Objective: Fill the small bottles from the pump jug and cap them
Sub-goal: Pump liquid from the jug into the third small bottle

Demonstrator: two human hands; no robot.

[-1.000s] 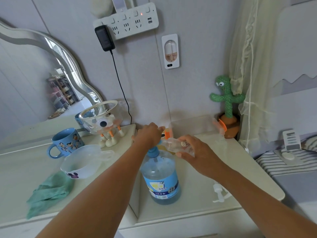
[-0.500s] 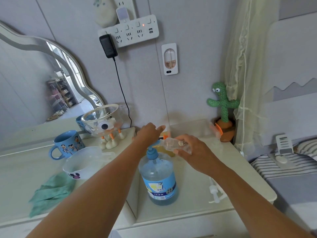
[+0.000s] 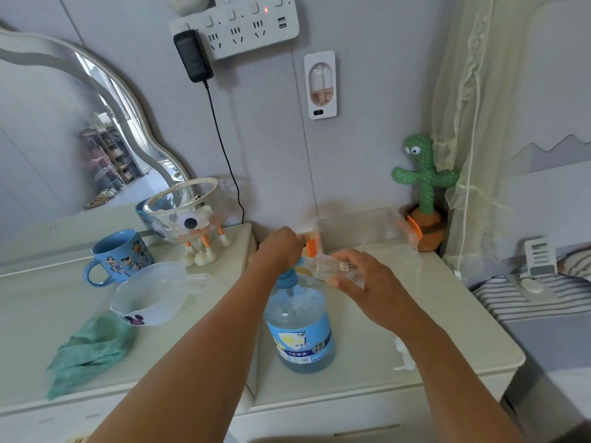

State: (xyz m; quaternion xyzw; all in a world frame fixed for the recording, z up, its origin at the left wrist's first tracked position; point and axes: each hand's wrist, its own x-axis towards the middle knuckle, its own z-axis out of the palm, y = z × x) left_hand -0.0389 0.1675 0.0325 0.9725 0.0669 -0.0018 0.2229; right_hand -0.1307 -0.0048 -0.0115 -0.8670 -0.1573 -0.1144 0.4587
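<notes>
1. My right grip (image 3: pixel 372 284) is clenched round the small bottle (image 3: pixel 323 265), with fingers over the top and the thumb underneath.
2. That clear bottle hangs in the air almost level. Its long axis runs left to right, the mouth points left toward the pump, and the base sits in my palm. A small round sticker faces up.
3. I cannot tell whether the mouth touches the spout.
4. My left grip (image 3: pixel 281 247) is curled down over the pump head of the pump jug (image 3: pixel 299 324) and hides it. Only the blue collar shows below.
5. The jug stands upright on the desk (image 3: pixel 447 318), holding blue liquid, with its blue label toward me.
6. A white pump top (image 3: pixel 403 353) lies on the desk beside my right forearm.
7. Behind the hands a clear box (image 3: pixel 361 227) with orange latches sits against the wall.
8. Off to the left are a blue mug (image 3: pixel 118 257), a plastic bowl (image 3: pixel 150 297) and a green cloth (image 3: pixel 89 350).
</notes>
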